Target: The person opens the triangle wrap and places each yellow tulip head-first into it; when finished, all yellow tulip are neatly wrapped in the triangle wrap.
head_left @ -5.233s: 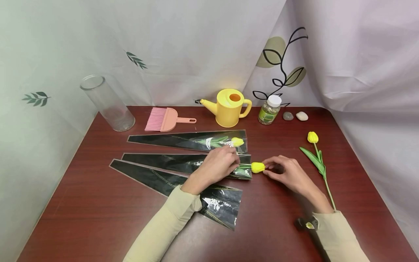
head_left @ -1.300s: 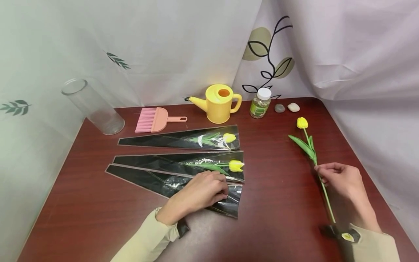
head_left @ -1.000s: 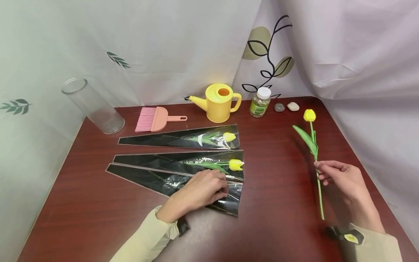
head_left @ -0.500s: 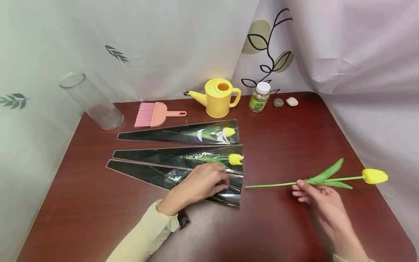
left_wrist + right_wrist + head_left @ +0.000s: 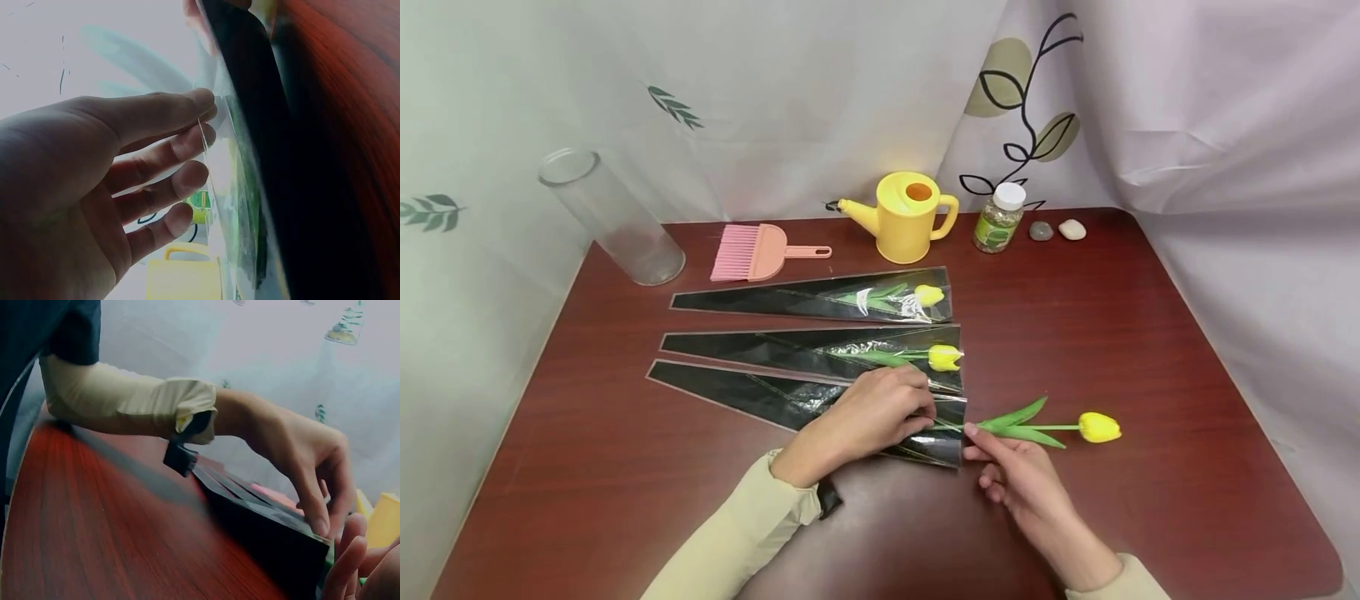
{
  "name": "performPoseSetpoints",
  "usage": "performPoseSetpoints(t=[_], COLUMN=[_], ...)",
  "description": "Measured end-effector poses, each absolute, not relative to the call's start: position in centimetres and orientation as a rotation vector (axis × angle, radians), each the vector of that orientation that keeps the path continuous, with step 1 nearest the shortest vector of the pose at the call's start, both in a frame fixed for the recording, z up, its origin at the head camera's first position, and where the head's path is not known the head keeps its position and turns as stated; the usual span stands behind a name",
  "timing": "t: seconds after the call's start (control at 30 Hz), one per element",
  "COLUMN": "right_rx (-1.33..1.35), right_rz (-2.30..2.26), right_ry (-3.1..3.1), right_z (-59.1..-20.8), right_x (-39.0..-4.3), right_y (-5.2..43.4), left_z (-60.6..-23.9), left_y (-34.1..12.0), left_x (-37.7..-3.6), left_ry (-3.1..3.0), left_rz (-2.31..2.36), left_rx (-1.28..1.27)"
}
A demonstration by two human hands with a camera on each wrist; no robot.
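My left hand (image 5: pixel 876 417) lies over the wide end of the front black flower sleeve (image 5: pixel 730 387). In the left wrist view its thumb and forefinger pinch the clear film (image 5: pixel 209 150), lifted off the black backing. My right hand (image 5: pixel 1026 483) pinches the stem of a yellow artificial tulip (image 5: pixel 1100 427) at the sleeve's mouth. The stem's lower part runs into the sleeve under the film; its tip is hidden by my left hand. Leaves and bloom lie outside, to the right. Behind, the middle sleeve (image 5: pixel 715 343) and the back sleeve (image 5: pixel 730 300) each contain a yellow tulip.
Along the table's back stand a clear glass vase (image 5: pixel 625 225), a yellow watering can (image 5: pixel 901 221) and a white-capped jar (image 5: pixel 997 225). A pink brush (image 5: pixel 767 252) lies between vase and can. Two stones, one grey (image 5: pixel 1041 231) and one white (image 5: pixel 1072 229), are right of the jar.
My right hand has picked up the tulip from the right side, turned it bloom-right and brought it left into the sleeve's mouth. My left hand moved from the middle sleeve to the front one.
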State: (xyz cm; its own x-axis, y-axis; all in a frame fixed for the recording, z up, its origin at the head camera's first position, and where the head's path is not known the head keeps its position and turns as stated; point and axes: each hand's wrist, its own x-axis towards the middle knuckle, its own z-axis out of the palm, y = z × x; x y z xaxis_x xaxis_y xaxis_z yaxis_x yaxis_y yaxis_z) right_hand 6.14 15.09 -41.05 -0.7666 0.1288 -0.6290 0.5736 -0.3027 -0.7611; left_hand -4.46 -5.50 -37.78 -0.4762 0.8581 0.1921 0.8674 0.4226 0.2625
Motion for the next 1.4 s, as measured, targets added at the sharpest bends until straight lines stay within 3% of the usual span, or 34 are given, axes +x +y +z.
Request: performPoseSetpoints(t=[0.3, 0.6, 0.73, 0.87, 1.2, 1.4], right_rx=[0.54, -0.256, -0.599, -0.93, -0.957, -0.992], right_rz=[-2.079, -1.565, -1.198, -1.017, -0.783, -0.872], right_ry=[1.425, 2.617, 3.102, 3.202, 3.125, 3.133], right_z=[-41.0, -38.2, -38.8, -40.3, -41.6, -41.5], right_x=[6.6, 6.3, 5.2, 4.2, 4.3, 4.3], right_y=[15.5, 22.6, 25.0, 26.3, 27.0, 26.1], left_z=[-37.8, -38.0, -38.0, -38.0, -38.1, -37.9], left_y=[-5.3, -5.4, -5.4, -5.3, -5.3, -5.3], left_x=[-4.5, -4.6, -4.5, -4.5, -4.3, -4.4], left_ry=[-2.662, -2.643, -2.647, -2.654, -2.664, -2.645], left_rz=[-0.492, -0.473, -0.478, -0.481, -0.47, -0.458], left_rx=[-1.586, -1.592, -1.585, -1.585, -1.596, -1.595])
